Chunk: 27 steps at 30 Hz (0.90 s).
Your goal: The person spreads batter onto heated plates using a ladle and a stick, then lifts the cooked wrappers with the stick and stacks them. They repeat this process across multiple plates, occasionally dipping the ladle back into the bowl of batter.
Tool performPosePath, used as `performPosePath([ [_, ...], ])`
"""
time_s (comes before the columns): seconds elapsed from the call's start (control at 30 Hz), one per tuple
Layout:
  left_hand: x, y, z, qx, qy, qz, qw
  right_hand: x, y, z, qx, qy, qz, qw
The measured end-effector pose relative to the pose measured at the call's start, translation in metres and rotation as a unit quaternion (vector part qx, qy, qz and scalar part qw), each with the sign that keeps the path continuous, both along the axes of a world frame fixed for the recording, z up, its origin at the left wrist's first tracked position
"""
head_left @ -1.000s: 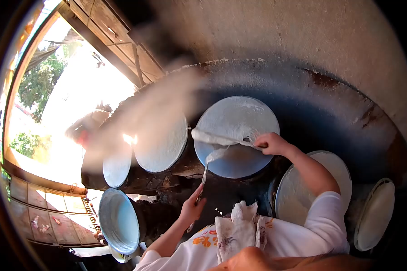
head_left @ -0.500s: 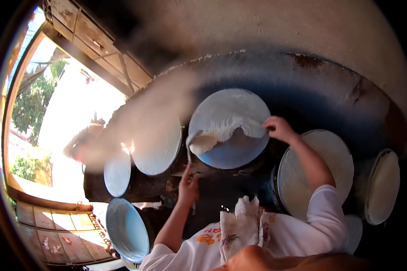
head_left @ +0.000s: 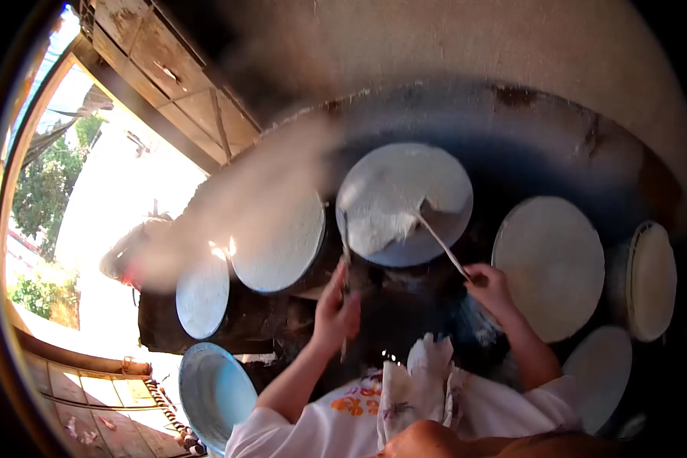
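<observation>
Head view: the thin white sheet (head_left: 393,206) lies on the round steaming surface (head_left: 404,204), partly lifted, with a dark bare patch showing at its near right edge. The right hand (head_left: 490,288) is clenched around a thin stick (head_left: 435,237) whose far end runs up under the sheet's loose edge. The left hand (head_left: 337,309) grips a second slim tool (head_left: 345,252) that stands almost upright, its tip at the sheet's left rim.

As a judgement, the lift goes best if both tools stay low and flat against the surface and slide under the sheet evenly, so the soft film peels rather than tears; the folded part near the middle looks the weakest spot.

Room is tight to the left, where another white round (head_left: 278,240) sits just beside this one and steam (head_left: 229,206) drifts across. To the right, a pale disc (head_left: 549,267) stands near, with more discs (head_left: 650,278) beyond. The open space lies toward the body, over the dark stove front (head_left: 404,305) between the two hands.
</observation>
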<state>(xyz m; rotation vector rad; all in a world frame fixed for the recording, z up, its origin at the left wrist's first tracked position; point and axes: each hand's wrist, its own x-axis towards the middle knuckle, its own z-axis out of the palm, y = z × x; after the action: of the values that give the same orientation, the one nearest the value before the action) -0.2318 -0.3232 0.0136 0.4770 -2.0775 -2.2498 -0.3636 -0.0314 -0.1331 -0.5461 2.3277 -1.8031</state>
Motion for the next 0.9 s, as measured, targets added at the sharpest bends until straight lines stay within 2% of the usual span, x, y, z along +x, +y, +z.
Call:
performPosePath([
  [0.03, -0.002, -0.012, 0.011, 0.027, 0.022, 0.028, 0.999, 0.024, -0.057, 0.038, -0.103, -0.232, -0.004, 0.967],
  [0.1, -0.002, -0.026, 0.021, 0.061, 0.061, 0.039, 0.996, 0.048, -0.170, 0.024, -0.165, -0.289, 0.041, 0.942],
  [0.13, -0.002, -0.034, 0.026, 0.075, 0.088, 0.038, 0.993, 0.052, -0.227, -0.011, -0.235, -0.304, 0.051, 0.922],
  [0.2, 0.013, -0.057, 0.029, 0.079, 0.106, 0.025, 0.991, 0.065, -0.310, -0.044, -0.262, -0.300, -0.021, 0.917],
  [0.23, 0.030, -0.067, 0.028, 0.090, 0.104, 0.020, 0.990, 0.076, -0.326, -0.043, -0.315, -0.345, -0.073, 0.881],
  [0.37, 0.063, -0.103, 0.036, 0.130, 0.084, 0.002, 0.988, 0.134, -0.300, -0.031, -0.362, -0.329, -0.177, 0.854],
  [0.43, 0.066, -0.111, 0.039, 0.123, 0.092, -0.003, 0.988, 0.141, -0.283, -0.027, -0.325, -0.320, -0.225, 0.861],
  [0.5, 0.067, -0.115, 0.040, 0.111, 0.094, 0.006, 0.989, 0.128, -0.270, -0.025, -0.329, -0.292, -0.275, 0.855],
  [0.6, 0.071, -0.129, 0.034, 0.125, 0.106, -0.011, 0.986, 0.094, -0.256, -0.017, -0.376, -0.289, -0.330, 0.817],
  [0.7, 0.083, -0.138, 0.038, 0.089, 0.096, -0.007, 0.991, 0.089, -0.266, -0.014, -0.390, -0.274, -0.318, 0.819],
  [0.73, 0.082, -0.142, 0.032, 0.076, 0.105, -0.016, 0.991, 0.113, -0.266, -0.014, -0.279, -0.239, -0.254, 0.895],
  [0.77, 0.076, -0.143, 0.029, 0.067, 0.123, -0.025, 0.990, 0.131, -0.262, -0.040, -0.199, -0.239, -0.190, 0.931],
  [0.83, 0.067, -0.142, 0.029, 0.059, 0.110, -0.030, 0.992, 0.170, -0.226, -0.027, -0.197, -0.355, -0.182, 0.896],
  [0.9, 0.066, -0.139, 0.024, 0.050, 0.083, -0.033, 0.995, 0.168, -0.181, -0.012, -0.161, -0.343, -0.270, 0.885],
])
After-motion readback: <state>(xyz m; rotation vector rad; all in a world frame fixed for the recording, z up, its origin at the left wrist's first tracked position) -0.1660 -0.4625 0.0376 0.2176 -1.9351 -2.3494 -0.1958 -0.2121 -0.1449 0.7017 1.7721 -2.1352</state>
